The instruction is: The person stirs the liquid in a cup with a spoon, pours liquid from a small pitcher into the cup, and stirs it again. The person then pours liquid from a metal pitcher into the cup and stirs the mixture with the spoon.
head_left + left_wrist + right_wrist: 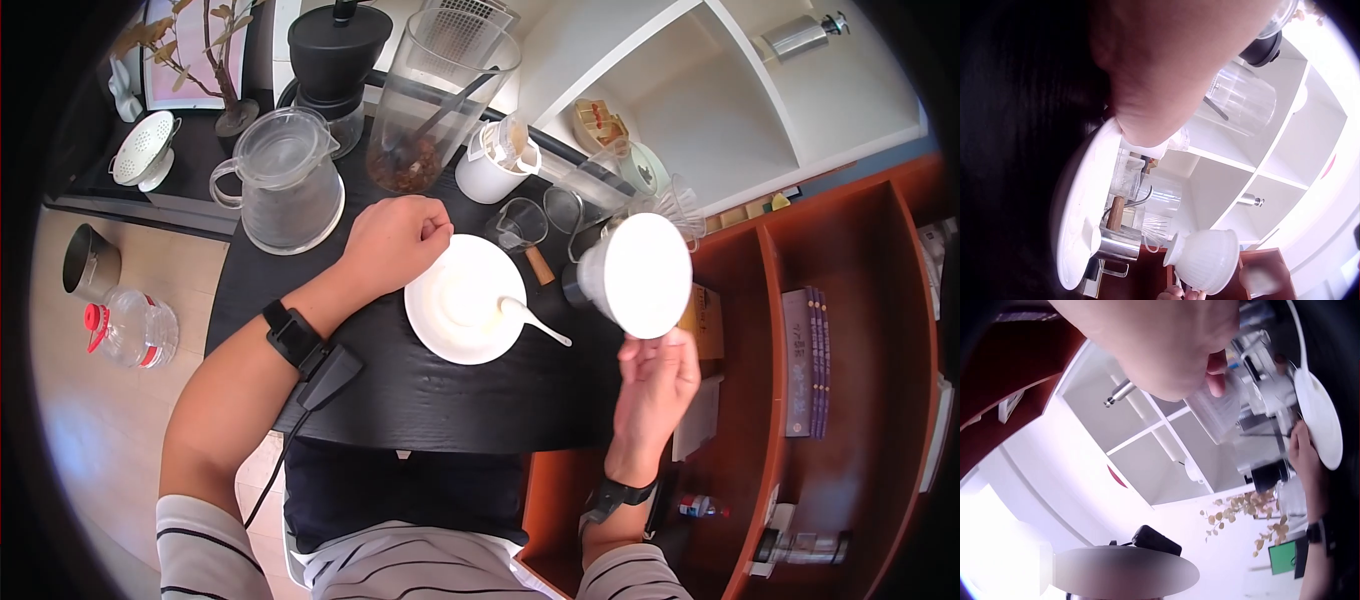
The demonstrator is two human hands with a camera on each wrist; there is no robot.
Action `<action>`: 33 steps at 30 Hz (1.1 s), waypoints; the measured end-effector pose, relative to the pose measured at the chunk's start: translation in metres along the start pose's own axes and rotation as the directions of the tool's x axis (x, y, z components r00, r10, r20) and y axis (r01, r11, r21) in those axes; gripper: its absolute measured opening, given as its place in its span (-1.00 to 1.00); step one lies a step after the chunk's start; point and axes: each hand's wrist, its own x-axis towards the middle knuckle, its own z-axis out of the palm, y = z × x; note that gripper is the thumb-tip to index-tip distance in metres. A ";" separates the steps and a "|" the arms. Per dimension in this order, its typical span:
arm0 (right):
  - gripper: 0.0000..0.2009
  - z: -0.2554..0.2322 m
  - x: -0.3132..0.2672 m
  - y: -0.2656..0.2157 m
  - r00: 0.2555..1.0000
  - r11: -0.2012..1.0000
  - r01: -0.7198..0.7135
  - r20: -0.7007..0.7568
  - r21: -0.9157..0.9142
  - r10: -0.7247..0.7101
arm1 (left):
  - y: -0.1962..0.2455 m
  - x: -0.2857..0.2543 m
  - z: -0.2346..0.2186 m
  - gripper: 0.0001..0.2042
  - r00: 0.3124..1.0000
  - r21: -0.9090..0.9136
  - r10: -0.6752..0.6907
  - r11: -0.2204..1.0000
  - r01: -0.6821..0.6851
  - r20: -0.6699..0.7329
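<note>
In the head view a white round dish [440, 320] lies on the black table, a white spoon [540, 322] resting in it with its handle over the rim. Loosely curled, my left hand [395, 245] rests at the dish's upper left rim, its fingertips partly hidden. To the right, my right hand [655, 385] pinches the edge of a white footed bowl [645, 275] and holds it up, tipped sideways with its mouth toward the head camera. The left wrist view shows the bowl's [1207, 259] ribbed side and small foot.
Behind the dish stand a glass jug [285, 185], a tall clear container [410, 130], a black-topped grinder [335, 60] and a white cup [490, 175]. A small glass pitcher [520, 225] is right of them. Reddish shelves [760, 330] border the right side.
</note>
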 end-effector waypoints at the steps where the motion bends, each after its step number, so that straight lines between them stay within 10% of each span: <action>1: -0.73 0.005 -0.005 0.001 0.996 0.997 -0.057 0.077 0.045 0.054 | 0.000 0.000 0.000 -0.86 1.000 -0.005 -0.010 1.000 0.010 0.003; 8: -0.74 0.042 -0.029 0.028 0.905 0.939 -0.326 0.324 0.111 0.276 | 0.007 0.000 -0.005 -0.83 0.999 0.013 -0.042 0.999 0.041 0.020; 33: -0.65 0.041 -0.035 0.051 0.826 0.916 -0.397 0.412 -0.058 0.384 | 0.004 0.001 -0.002 -0.83 0.999 0.031 -0.029 0.999 0.028 0.025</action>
